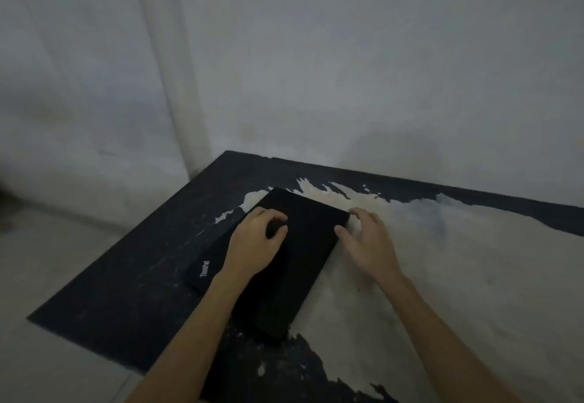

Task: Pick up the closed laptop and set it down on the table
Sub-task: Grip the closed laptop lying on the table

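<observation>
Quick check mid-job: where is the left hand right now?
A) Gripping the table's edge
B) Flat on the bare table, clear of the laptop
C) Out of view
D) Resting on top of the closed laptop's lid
D: the left hand lies with curled fingers on the lid of the closed laptop, while the right hand is at its right edge.

Closed laptop (284,263) flat on table (442,276), left hand (252,244) on lid, right hand (366,241) at edge

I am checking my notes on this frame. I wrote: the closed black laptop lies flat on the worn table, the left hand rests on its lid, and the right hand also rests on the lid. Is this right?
Not quite. In the head view the right hand is at the laptop's right edge, not on the lid. The rest holds: it lies closed on the worn table, with the left hand on its lid.
</observation>
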Demonstrator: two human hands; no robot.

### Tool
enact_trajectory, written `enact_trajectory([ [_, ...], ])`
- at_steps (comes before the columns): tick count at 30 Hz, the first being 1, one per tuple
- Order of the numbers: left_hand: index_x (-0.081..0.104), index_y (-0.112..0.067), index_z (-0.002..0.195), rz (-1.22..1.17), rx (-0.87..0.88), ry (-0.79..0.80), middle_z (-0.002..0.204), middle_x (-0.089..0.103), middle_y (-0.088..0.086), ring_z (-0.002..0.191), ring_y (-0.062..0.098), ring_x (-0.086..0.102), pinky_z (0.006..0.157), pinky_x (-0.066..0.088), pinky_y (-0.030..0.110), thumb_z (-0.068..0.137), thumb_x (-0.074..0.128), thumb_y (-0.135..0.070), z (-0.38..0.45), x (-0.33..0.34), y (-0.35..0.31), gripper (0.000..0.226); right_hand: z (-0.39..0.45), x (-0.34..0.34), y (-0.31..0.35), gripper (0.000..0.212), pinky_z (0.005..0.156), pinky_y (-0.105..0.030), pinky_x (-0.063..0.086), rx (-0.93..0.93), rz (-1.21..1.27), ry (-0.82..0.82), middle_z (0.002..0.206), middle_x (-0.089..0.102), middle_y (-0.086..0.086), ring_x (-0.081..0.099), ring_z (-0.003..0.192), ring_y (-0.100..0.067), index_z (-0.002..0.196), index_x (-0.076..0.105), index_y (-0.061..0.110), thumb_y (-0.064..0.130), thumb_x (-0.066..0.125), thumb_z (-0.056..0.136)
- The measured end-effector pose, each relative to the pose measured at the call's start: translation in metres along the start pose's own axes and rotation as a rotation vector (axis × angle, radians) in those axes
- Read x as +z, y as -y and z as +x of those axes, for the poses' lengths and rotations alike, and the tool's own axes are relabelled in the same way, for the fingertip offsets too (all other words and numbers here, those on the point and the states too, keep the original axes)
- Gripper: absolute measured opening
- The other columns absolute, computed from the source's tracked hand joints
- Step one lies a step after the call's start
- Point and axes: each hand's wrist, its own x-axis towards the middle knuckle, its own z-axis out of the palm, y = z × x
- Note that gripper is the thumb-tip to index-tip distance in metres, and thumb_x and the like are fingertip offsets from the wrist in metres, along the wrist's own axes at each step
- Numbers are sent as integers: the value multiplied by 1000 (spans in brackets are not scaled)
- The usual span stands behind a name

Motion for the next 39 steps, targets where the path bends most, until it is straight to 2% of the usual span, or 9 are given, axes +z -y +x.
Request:
enact_trajectory([
  [5, 66, -27, 127, 41, -92, -3, 131, 58, -8, 112, 12, 62, 100, 52, 39, 95, 67, -36, 23, 7, 23, 34, 20, 27, 1, 86, 120, -46, 30, 98, -141, 48, 161, 37, -7, 35, 148, -27, 157, 30, 18, 66, 54, 89],
  [9, 58, -26, 139, 99, -189, 53, 143, 52, 0, 122, 22, 60, 100, 52, 41, 96, 63, -44, 42, 13, 33, 46, 31, 43, 2, 91, 124, -46, 17, 130, -217, 41, 163, 33, -7, 29, 151, -26, 159, 25, 17, 71, 47, 88],
  [12, 54, -23, 142, 144, -213, 66, 145, 56, 5, 129, 26, 56, 105, 47, 46, 97, 59, -49, 49, 20, 37, 52, 33, 47, 4, 85, 124, -47, 18, 129, -176, 6, 160, 40, -7, 33, 149, -25, 155, 33, 15, 65, 52, 90],
  [16, 55, -28, 137, 139, -222, 56, 139, 60, 4, 131, 26, 51, 105, 45, 44, 94, 61, -52, 52, 23, 40, 50, 34, 49, 7, 71, 113, -44, 39, 138, -28, -67, 146, 52, -2, 46, 136, -24, 145, 47, 20, 55, 65, 86],
  [19, 58, -32, 126, 71, -237, 44, 128, 63, 0, 124, 23, 54, 100, 48, 42, 89, 69, -50, 53, 19, 40, 43, 33, 49, 10, 61, 106, -40, 46, 144, 50, -78, 138, 58, 3, 53, 129, -19, 137, 53, 25, 49, 71, 84],
  [24, 58, -32, 114, -11, -251, -3, 127, 63, -4, 123, 20, 54, 98, 49, 43, 86, 75, -48, 54, 12, 34, 37, 29, 39, 16, 44, 99, -31, 47, 105, 218, -131, 124, 62, 8, 55, 114, -8, 124, 58, 25, 31, 77, 85],
  [30, 58, -32, 110, -62, -241, -73, 125, 59, -3, 126, 20, 53, 96, 47, 39, 86, 74, -49, 57, 6, 26, 33, 25, 41, 31, 34, 109, -37, 46, 132, 540, -281, 123, 60, 12, 50, 108, 16, 117, 61, 26, 10, 72, 88],
  [34, 60, -33, 120, -66, -230, -49, 131, 57, -2, 126, 20, 54, 102, 48, 44, 87, 73, -50, 56, 3, 21, 40, 23, 42, 38, 32, 110, -30, 45, 241, 737, -416, 129, 64, 5, 56, 125, -7, 122, 67, 19, 4, 64, 94],
  [39, 60, -28, 132, -87, -221, -27, 132, 58, 2, 124, 20, 57, 104, 49, 42, 90, 72, -44, 54, -4, 16, 46, 28, 38, 35, 27, 109, -34, 47, 314, 831, -477, 123, 70, 4, 62, 120, -10, 118, 74, 16, 6, 62, 96],
])
